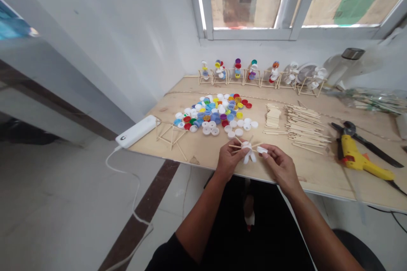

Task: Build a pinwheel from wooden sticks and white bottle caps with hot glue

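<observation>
Fingers of left hand (226,161) pinch a stick-and-cap wheel (247,149), right hand (280,165) a white cap (261,150), loose caps (216,114) heaped behind.

fingers of the left hand (227,161) and right hand (280,165) hide part of the stick-and-cap piece (248,150) pinched between them. the small models (254,72) by the wall are too tiny to make out. the plastic bag (375,99) is blurred and cut off by the right edge.
</observation>
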Motion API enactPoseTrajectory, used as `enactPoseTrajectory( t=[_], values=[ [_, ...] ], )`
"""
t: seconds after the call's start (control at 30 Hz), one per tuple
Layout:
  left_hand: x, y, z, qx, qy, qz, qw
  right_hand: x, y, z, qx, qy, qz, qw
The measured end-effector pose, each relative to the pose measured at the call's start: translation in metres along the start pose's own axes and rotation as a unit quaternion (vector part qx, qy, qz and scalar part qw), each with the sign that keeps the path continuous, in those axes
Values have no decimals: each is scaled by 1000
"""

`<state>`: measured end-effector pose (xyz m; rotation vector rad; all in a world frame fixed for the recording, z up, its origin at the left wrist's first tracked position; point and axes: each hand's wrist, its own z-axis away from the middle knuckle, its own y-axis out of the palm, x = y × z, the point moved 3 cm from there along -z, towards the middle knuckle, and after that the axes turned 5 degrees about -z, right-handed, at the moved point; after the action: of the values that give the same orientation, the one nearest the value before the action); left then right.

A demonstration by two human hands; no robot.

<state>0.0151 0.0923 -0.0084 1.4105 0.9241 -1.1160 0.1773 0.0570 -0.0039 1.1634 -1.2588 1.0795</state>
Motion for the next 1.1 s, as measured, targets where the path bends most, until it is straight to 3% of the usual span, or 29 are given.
enactPoseTrajectory(
  t=[1.1],
  values=[
    [-1, 0, 1, 3, 8, -3, 1000, -1, 1, 2, 5, -10, -3, 1000]
  ],
)
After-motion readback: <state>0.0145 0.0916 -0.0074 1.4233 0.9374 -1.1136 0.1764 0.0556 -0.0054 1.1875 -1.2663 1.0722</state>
